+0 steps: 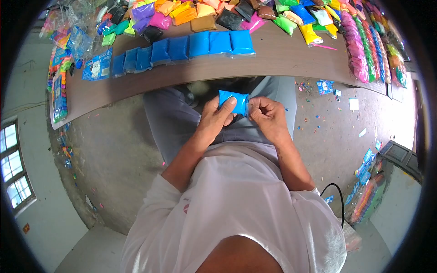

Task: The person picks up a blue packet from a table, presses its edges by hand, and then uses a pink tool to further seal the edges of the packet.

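Above my lap I hold a small blue clay packet [239,107] in a clear wrapper. My left hand [215,116] is closed around its left end, with the thumb lying across the front. The fingers of my right hand [269,113] pinch the clear edge at the packet's right end. On the table [291,63] beyond my hands, several blue packets [199,44] lie side by side in a slightly curved row. A printed blue-and-white pouch [97,66] is at the row's left end.
Behind the row lies a heap of packets in many colours [200,23]. Long bundles of pink, green and blue packets [354,48] rest at the table's right end. Clear plastic bags [79,42] and a bagged multicolour strip [59,98] lie at the left. Scraps [353,104] litter the floor.
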The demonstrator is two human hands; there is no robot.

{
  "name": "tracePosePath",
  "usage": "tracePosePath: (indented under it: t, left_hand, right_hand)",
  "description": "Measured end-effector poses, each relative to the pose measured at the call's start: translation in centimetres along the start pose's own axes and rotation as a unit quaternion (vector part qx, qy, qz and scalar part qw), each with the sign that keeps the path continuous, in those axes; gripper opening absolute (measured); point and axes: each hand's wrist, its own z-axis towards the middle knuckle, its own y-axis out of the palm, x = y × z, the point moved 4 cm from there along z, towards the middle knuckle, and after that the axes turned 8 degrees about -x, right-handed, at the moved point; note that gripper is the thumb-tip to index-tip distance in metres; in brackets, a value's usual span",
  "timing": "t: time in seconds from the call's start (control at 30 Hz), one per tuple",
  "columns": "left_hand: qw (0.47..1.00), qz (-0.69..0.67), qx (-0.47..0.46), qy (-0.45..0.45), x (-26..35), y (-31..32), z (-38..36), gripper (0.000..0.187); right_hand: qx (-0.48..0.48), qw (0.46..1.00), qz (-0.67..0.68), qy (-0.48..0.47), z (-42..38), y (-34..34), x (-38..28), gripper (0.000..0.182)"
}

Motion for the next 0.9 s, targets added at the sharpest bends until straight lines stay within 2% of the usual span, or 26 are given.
tracePosePath:
  t: [0.2,0.43,0.6,0.67,0.7,0.73,0.77,0.83,0.9]
  left_hand:
    - [1.000,-0.012,-0.001,-0.003,0.0,0.0,-0.1,0.029]
    - [1.000,-0.004,0.000,-0.006,0.3,0.1,-0.1,0.027]
    - [1.000,-0.002,-0.009,-0.004,0.5,0.1,-0.2,0.026]
    - [1.000,0.004,-0.018,-0.004,0.6,0.3,-0.1,0.026]
    - [1.000,-0.004,-0.011,-0.007,0.7,0.2,-0.2,0.025]
    - [1.000,-0.012,0.000,-0.012,0.7,0.1,-0.2,0.025]
    - [1.000,-0.013,-0.008,-0.006,0.6,0.1,-0.2,0.025]
    - [0.999,-0.043,0.011,-0.012,0.1,-0.1,-0.2,0.026]
    - [0.999,-0.045,0.003,-0.010,0.1,0.0,-0.3,0.026]
  right_hand:
    - [-0.003,0.992,0.096,0.083,-0.2,0.1,-0.6,0.013]
    - [-0.003,0.996,0.069,0.057,0.0,0.1,-0.5,0.019]
    - [0.024,0.994,0.097,0.040,0.0,-0.5,-0.5,0.019]
    - [0.069,0.994,0.080,0.013,0.4,-2.5,-1.8,0.018]
    - [0.157,0.986,-0.035,-0.032,0.5,-4.3,-2.8,0.017]
    - [0.241,0.956,-0.148,-0.074,0.5,-5.7,-3.9,0.017]
    - [0.299,0.921,-0.220,-0.118,0.6,-7.7,-5.4,0.016]
    - [0.391,0.845,-0.338,-0.140,1.0,-12.0,-7.0,0.017]
    - [0.377,0.769,-0.490,-0.163,1.4,-15.2,-9.4,0.021]
